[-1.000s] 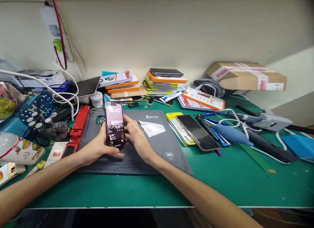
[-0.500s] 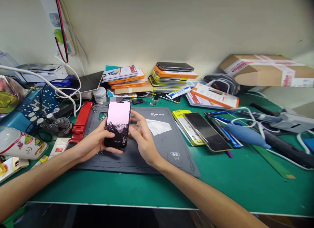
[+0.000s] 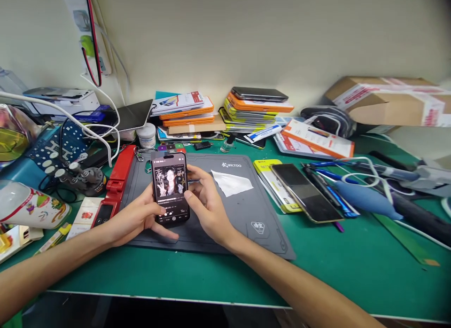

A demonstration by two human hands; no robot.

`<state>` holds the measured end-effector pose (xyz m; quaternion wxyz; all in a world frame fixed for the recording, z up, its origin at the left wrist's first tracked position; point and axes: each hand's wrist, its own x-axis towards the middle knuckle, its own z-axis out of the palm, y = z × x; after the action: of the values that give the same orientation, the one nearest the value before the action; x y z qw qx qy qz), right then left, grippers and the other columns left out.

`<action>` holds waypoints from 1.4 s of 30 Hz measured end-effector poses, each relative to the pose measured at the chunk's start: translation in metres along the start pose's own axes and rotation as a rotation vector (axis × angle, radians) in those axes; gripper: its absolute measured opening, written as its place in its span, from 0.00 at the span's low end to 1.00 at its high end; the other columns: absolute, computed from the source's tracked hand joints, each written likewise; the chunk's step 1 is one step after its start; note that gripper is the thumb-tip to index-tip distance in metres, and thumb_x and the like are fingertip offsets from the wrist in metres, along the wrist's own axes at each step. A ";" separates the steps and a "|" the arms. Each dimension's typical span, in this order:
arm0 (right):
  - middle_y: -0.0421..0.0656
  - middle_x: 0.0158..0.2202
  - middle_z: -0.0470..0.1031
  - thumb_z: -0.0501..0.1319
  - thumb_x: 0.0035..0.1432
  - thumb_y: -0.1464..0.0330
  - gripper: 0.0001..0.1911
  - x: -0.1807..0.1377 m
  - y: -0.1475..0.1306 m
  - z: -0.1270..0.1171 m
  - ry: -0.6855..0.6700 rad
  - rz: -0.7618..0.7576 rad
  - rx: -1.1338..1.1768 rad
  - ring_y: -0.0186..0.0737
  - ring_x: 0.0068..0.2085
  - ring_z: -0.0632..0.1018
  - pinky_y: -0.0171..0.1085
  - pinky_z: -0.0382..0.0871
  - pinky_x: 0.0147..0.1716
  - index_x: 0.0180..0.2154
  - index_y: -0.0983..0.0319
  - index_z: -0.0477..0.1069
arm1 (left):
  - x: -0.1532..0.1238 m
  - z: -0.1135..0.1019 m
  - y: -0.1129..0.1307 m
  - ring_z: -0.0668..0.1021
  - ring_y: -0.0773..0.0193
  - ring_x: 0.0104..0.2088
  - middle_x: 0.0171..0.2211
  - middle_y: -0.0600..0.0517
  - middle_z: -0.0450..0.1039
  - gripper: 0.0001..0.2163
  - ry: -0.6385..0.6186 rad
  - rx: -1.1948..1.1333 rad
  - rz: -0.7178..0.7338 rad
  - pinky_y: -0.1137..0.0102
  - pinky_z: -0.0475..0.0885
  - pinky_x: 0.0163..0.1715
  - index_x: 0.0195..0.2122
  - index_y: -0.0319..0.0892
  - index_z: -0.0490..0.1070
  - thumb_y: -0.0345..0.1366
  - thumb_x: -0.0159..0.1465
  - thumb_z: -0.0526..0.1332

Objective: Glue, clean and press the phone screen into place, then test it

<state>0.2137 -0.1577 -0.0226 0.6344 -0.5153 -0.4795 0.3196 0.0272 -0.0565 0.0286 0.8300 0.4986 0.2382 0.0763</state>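
A smartphone [image 3: 171, 187] is held tilted up above the grey work mat [image 3: 225, 229], its lit screen showing a dark page with a picture. My left hand [image 3: 146, 213] is closed around the phone's lower left side, thumb over the screen's lower left and one finger reaching out below. My right hand [image 3: 207, 203] grips the right edge, its thumb at the side of the screen and the fingers curled behind, partly hidden. A white cloth [image 3: 232, 183] lies on the mat just right of my right hand.
To the right, a second phone [image 3: 306, 191] leans over a yellow package [image 3: 269, 168], beside blue-handled tools and a blue blower [image 3: 362, 199]. Stacked boxes [image 3: 253, 109] line the wall. On the left are a red clamp-like tool [image 3: 120, 177] and a printed cup [image 3: 35, 206].
The phone's screen has gone from a mountain wallpaper to a dark page with a picture. My right thumb has shifted onto the phone's right edge. The whole view has shifted slightly.
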 end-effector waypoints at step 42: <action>0.49 0.59 0.65 0.67 0.65 0.50 0.43 0.003 0.002 0.001 -0.128 0.163 0.065 0.46 0.48 0.77 0.47 0.81 0.38 0.74 0.44 0.50 | 0.002 -0.005 0.000 0.72 0.41 0.67 0.78 0.52 0.51 0.40 0.005 0.000 0.119 0.65 0.87 0.30 0.77 0.66 0.44 0.30 0.67 0.55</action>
<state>0.2137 -0.1539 -0.0235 0.5909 -0.5102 -0.4648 0.4176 0.0267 -0.0524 0.0259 0.8235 0.5116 0.2100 0.1269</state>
